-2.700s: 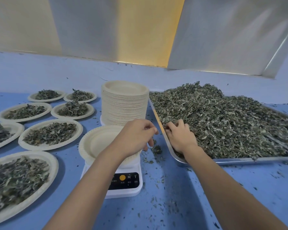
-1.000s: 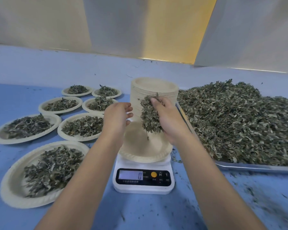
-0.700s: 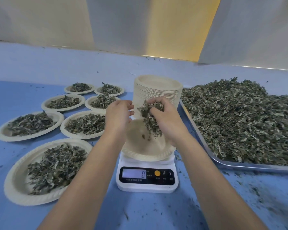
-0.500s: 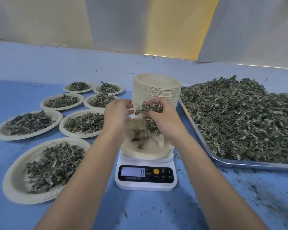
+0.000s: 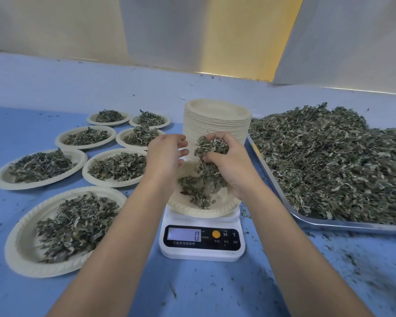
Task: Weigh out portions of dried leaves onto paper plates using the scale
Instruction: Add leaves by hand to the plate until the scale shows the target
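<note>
Head view shows the right hand (image 5: pixel 229 165) clutching a clump of leaves (image 5: pixel 209 147) above the plate (image 5: pixel 206 208) on the scale (image 5: pixel 201 241), while the left hand (image 5: pixel 165 156) hovers beside it, fingers loosely curled, holding nothing

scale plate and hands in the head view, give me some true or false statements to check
1. The right hand grips a clump of dried leaves above the plate on the scale. True.
2. The scale display reads 0. True.
3. The plate on the scale is empty. False: some leaves already lie in it.
4. The left hand holds a plate. False: it holds nothing, fingers relaxed.
5. The plate stack stands on the metal tray. False: it stands beside the tray, to its left.
</note>
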`<action>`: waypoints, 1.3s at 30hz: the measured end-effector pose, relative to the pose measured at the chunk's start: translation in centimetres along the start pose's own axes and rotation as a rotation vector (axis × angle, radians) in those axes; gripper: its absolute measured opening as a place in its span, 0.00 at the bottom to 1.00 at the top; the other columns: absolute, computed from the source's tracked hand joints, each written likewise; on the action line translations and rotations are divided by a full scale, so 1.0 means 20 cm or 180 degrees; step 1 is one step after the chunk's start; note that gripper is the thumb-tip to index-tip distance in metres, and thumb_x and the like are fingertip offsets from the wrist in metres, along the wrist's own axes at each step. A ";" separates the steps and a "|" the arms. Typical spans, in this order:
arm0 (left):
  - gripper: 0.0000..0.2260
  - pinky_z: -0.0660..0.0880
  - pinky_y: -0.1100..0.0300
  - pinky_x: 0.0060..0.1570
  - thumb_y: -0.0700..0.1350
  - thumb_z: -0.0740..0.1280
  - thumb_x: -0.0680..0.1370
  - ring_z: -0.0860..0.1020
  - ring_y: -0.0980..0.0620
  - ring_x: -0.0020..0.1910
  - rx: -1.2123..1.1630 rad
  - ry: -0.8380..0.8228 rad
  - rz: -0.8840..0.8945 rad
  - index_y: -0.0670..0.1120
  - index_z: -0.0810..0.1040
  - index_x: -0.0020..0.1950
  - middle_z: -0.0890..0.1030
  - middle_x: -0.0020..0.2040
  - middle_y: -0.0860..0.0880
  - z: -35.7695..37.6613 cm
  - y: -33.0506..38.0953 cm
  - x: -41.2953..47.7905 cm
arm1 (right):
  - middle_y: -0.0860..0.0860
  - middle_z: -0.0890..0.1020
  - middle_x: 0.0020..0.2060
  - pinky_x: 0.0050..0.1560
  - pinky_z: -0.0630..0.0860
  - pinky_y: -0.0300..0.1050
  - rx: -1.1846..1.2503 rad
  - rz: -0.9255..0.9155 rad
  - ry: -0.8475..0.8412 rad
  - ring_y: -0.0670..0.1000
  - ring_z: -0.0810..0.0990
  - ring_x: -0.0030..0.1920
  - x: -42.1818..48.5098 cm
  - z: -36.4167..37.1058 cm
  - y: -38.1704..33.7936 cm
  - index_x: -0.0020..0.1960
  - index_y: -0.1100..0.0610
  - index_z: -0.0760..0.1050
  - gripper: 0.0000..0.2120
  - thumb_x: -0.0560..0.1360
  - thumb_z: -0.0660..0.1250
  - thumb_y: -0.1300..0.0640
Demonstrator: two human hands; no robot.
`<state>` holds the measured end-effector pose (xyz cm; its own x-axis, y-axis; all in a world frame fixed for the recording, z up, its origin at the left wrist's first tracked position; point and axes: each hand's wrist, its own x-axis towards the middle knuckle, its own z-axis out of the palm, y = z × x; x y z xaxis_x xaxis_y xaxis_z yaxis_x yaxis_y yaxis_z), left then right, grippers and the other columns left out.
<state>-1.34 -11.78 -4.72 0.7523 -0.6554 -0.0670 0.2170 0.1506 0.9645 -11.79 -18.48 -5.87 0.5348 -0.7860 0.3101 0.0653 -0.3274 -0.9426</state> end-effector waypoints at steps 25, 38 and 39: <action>0.08 0.71 0.64 0.34 0.39 0.61 0.77 0.77 0.55 0.36 -0.0062 0.0015 -0.0066 0.43 0.78 0.52 0.79 0.43 0.50 -0.02 0.02 -0.02 | 0.48 0.78 0.36 0.29 0.67 0.41 -0.0256 0.0150 0.0019 0.48 0.69 0.28 -0.01 -0.01 -0.04 0.56 0.48 0.73 0.15 0.77 0.58 0.65; 0.09 0.71 0.64 0.36 0.38 0.58 0.78 0.77 0.54 0.36 -0.0280 -0.0145 -0.0120 0.41 0.77 0.48 0.79 0.42 0.49 0.00 0.03 -0.04 | 0.48 0.81 0.46 0.51 0.78 0.45 0.0600 -0.0020 0.0143 0.46 0.79 0.41 0.01 0.00 -0.04 0.52 0.51 0.75 0.16 0.77 0.59 0.70; 0.09 0.72 0.65 0.35 0.38 0.57 0.78 0.77 0.53 0.35 -0.0340 -0.0199 -0.0133 0.41 0.77 0.47 0.79 0.41 0.48 0.01 0.03 -0.05 | 0.48 0.81 0.45 0.49 0.78 0.44 0.0583 -0.0043 0.0132 0.46 0.79 0.41 0.01 0.01 -0.04 0.53 0.51 0.75 0.16 0.77 0.59 0.70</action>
<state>-1.99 -11.18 -4.11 0.7017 -0.7071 -0.0873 0.3150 0.1980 0.9282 -11.63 -18.28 -5.02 0.4978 -0.8045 0.3241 0.2267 -0.2400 -0.9439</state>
